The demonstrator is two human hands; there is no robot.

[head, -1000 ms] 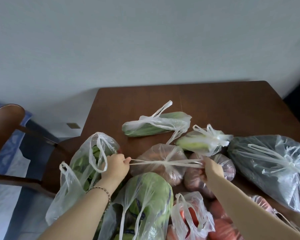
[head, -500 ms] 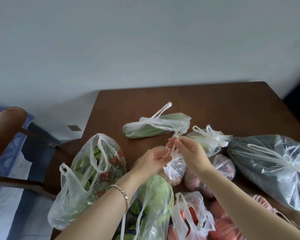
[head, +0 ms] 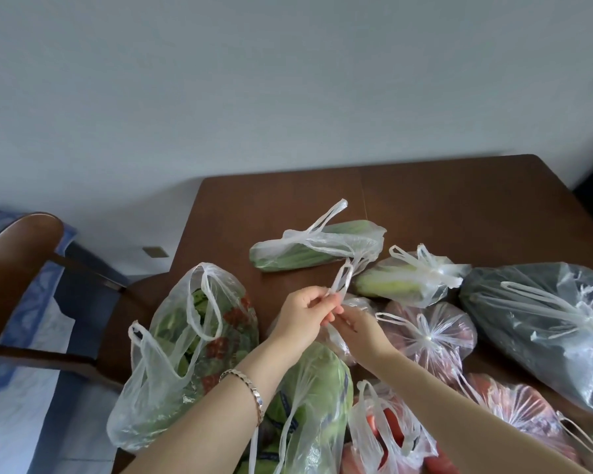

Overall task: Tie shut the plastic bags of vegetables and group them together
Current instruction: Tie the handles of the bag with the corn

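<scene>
Several clear plastic bags of vegetables lie on a brown wooden table [head: 442,203]. My left hand [head: 303,318] and my right hand [head: 356,328] meet at the table's middle and pinch the handle loops [head: 343,280] of a small bag of reddish vegetables [head: 336,343], which is mostly hidden under my hands. To the left stands an open bag of greens and red produce [head: 199,340]. Below my hands lies a cabbage bag [head: 317,398] with loose handles and an open tomato bag [head: 387,429].
A cucumber bag [head: 315,248] lies at the back. Tied bags sit to the right: a corn bag [head: 408,282], a reddish bag [head: 428,336], a large dark bag [head: 541,323] and another red one [head: 524,412]. A wooden chair [head: 24,268] stands left of the table.
A second ago my hands were apart, pulling the small bag's handles taut sideways. They have come together above the bag, and its handle loops now stand up between my fingers.
</scene>
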